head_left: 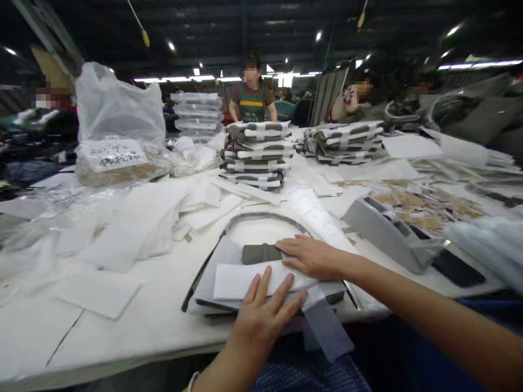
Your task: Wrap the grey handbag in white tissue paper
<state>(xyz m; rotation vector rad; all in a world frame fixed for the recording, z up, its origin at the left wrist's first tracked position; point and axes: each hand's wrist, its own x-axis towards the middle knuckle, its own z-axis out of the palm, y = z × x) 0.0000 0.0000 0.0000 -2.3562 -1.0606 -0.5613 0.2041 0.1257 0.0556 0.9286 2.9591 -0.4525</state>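
Observation:
A flat grey bag (212, 272) with dark edging lies in front of me at the table edge, its handle strap (261, 216) looped away from me. Across it rests a folded white padding sheet (235, 282), beside a dark grey banded piece (255, 254). My left hand (265, 307) presses on the padding with its fingers spread. Stretched out flat, my right hand (308, 257) covers the right end of the grey piece and touches the padding. From the bag's front edge a translucent strip (329, 329) hangs down over the table edge.
Stacked wrapped bags (257, 149) stand ahead, with another stack (347, 141) to their right. A grey tape dispenser (384, 231) sits at right, near a dark flat object (458, 268). Loose white sheets (134, 223) and a clear plastic sack (118, 120) are at left. A person (252, 100) stands opposite.

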